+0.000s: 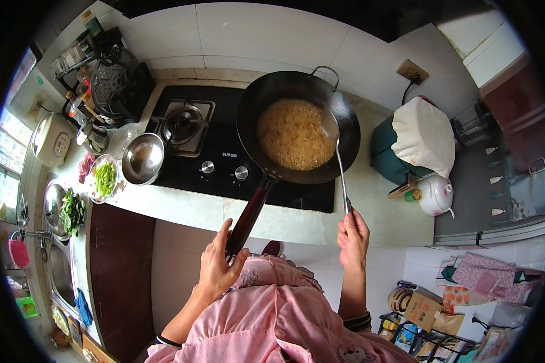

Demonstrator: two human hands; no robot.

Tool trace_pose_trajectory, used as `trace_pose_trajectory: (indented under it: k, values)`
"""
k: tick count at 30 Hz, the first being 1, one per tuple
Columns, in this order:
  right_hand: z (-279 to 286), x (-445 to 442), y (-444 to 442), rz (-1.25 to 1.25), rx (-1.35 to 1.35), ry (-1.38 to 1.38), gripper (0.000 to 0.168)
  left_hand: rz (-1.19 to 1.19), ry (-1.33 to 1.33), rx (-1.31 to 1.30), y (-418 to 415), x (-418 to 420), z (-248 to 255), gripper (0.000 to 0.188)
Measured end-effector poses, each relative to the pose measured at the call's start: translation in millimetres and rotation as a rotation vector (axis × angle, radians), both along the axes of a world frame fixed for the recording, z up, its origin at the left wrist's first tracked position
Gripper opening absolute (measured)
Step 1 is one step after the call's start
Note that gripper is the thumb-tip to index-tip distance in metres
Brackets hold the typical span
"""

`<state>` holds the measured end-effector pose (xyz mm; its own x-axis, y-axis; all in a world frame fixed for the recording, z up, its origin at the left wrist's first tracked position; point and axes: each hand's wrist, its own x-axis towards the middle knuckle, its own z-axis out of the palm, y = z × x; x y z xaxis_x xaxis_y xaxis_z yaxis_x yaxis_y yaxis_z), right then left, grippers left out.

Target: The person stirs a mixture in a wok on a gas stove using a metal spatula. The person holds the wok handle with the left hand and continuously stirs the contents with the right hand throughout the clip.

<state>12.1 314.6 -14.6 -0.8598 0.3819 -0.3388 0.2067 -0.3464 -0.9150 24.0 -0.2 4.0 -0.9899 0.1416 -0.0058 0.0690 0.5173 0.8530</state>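
Observation:
A dark wok (345,149) sits over the right side of the gas hob (218,181). Golden-brown bubbling liquid (295,136) fills its bottom; what lies under the foam is hidden. My right hand (354,236) grips the handle of a long metal wok spatula (340,168). The spatula's head rests in the liquid at the wok's right side. My left hand (218,263) is at the end of the wok's wooden handle (252,211), its fingers spread and the thumb on the other side. Whether it touches the handle is unclear.
Left of the hob are a metal bowl (143,159), a bowl of cut green vegetables (103,179) and leafy greens (72,212) near the sink (61,272). A cloth-covered green container (381,149) and a white pot (436,195) stand to the right.

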Motion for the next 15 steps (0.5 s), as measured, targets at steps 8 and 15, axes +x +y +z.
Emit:
trace_pose_trajectory:
  k: [8, 15]
  values:
    - [-7.9, 2.5, 10.2, 0.028, -0.069, 0.024, 0.031, 0.012, 0.014, -0.329, 13.2, -14.5, 11.3, 0.055]
    - [-8.9, -0.6, 22.0, 0.058, -0.096, 0.013, 0.032, 0.014, -0.104, -0.201, 4.1, -25.1, 20.9, 0.047]
